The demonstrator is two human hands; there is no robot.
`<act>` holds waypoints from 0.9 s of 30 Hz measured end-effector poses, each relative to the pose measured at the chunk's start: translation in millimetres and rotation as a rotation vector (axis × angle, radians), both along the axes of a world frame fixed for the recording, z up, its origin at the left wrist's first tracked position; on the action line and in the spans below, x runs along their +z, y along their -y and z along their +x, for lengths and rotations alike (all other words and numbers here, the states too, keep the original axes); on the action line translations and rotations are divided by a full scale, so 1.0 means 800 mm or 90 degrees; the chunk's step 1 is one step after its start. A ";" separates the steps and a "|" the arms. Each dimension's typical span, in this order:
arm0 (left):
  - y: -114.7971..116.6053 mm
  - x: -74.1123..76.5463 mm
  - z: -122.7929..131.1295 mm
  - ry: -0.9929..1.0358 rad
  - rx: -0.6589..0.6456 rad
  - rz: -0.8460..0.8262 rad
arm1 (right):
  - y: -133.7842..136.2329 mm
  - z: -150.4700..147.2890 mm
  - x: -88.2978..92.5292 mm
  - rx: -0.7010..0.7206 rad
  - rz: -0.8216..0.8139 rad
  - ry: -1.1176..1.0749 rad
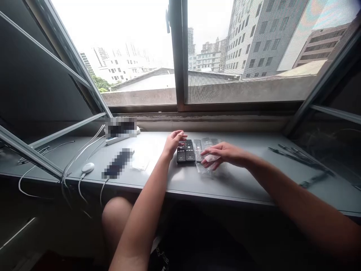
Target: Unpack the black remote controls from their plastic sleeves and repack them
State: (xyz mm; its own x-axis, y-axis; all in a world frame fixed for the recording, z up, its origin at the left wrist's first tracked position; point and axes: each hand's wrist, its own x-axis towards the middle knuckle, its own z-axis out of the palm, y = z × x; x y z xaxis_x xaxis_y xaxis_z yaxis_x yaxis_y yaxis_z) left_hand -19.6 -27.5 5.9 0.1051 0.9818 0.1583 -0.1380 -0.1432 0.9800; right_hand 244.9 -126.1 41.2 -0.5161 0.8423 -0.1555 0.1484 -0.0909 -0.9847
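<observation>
Just under the left hand (174,143), two black remote controls (185,152) are laid side by side on a grey window ledge (231,180), keypads up and long sides close together, an arrangement that leaves both button faces exposed. The hand is curled narrowly, with its fingertips set at the far ends of the remotes, apparently to steady them, though a firm grip cannot be told. Right of the pair and just beside it, a clear plastic sleeve (207,155) is lying creased and glossy, with dark printed contents only partly visible. Over it, the right hand (225,155) is held open, its fingers stretched almost flat and seemingly touching the plastic. Well left of the left hand, a small white sheet (141,162) is placed near a pixelated object (117,163), and white cables (80,148) are strung across the ledge beyond.
</observation>
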 end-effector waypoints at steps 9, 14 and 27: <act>-0.007 -0.008 0.000 -0.052 0.017 0.045 | -0.009 0.032 0.000 0.013 0.059 0.100; -0.008 -0.011 0.000 -0.078 0.051 0.058 | -0.034 0.027 -0.035 -0.189 0.508 0.320; -0.011 -0.021 -0.004 -0.258 0.095 0.136 | -0.040 0.025 -0.053 0.021 0.445 0.510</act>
